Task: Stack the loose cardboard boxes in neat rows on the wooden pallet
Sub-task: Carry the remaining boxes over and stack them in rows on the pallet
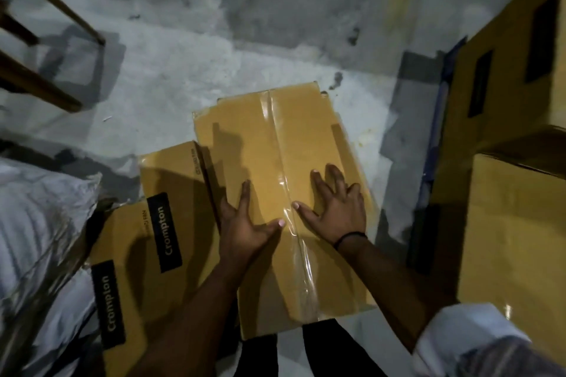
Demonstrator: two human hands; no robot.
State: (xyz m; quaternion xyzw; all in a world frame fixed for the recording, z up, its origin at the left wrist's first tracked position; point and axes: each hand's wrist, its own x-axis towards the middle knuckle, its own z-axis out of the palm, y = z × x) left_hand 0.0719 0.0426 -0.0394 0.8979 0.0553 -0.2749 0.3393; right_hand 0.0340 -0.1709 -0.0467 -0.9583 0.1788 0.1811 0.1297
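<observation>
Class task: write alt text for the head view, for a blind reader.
The left hand and right hand rest on a taped cardboard box, grey floor beyond. Crompton-branded boxes lie to its left; larger boxes stand at right.

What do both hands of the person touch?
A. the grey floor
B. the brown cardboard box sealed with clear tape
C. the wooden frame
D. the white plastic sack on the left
B: the left hand and the right hand rest on top of the brown cardboard box sealed with clear tape, right fingers spread flat.
</observation>
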